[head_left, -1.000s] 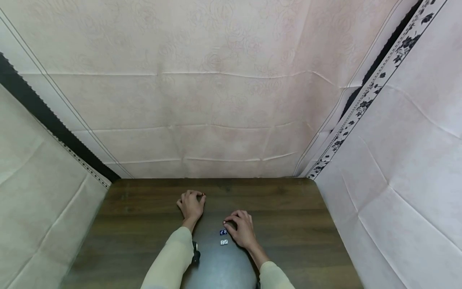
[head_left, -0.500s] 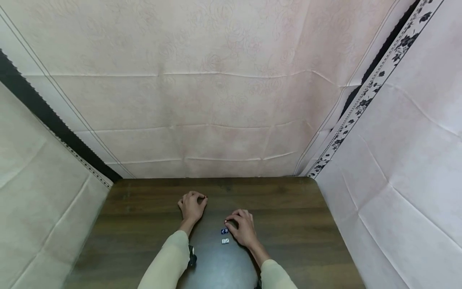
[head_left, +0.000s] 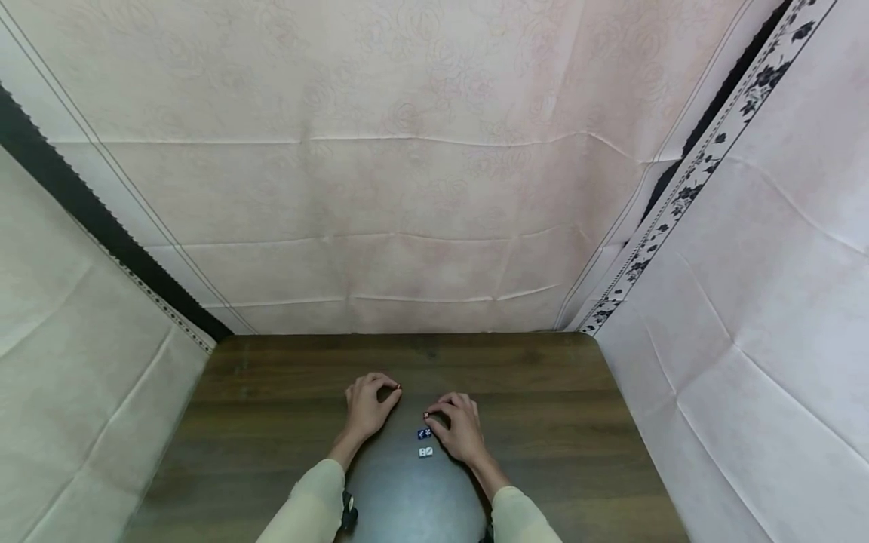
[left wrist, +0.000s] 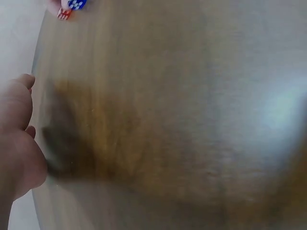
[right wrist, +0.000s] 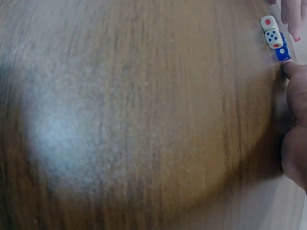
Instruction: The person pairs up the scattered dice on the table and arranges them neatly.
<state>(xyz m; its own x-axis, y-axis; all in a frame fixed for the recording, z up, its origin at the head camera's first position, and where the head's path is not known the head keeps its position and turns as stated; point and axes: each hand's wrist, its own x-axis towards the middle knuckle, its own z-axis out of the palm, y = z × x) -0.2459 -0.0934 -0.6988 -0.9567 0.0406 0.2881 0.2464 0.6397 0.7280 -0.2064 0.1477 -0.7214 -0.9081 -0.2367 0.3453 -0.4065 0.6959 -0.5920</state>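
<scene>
My left hand (head_left: 366, 407) pinches a small red die (head_left: 398, 387) between thumb and forefinger, above the table's middle. To its right, my right hand (head_left: 462, 431) pinches another red die (head_left: 426, 415) at its fingertips. Just nearer than that die lie two blue dice (head_left: 424, 434) side by side, and nearer still two white dice (head_left: 425, 452) make a second pair. In the right wrist view the white dice (right wrist: 274, 39) partly cover the blue dice (right wrist: 283, 51). Only a red sliver of the left hand's die (right wrist: 297, 39) shows there.
The brown wooden table (head_left: 543, 422) carries a bright reflection in its middle. A pale patterned cloth (head_left: 434, 188) hangs behind its far edge. More white cloth (head_left: 760, 362) borders the right side, and another sheet (head_left: 81, 362) the left.
My left hand has come nearer and to the right with its red die, toward the right hand. The right hand and the blue and white dice keep almost the same places.
</scene>
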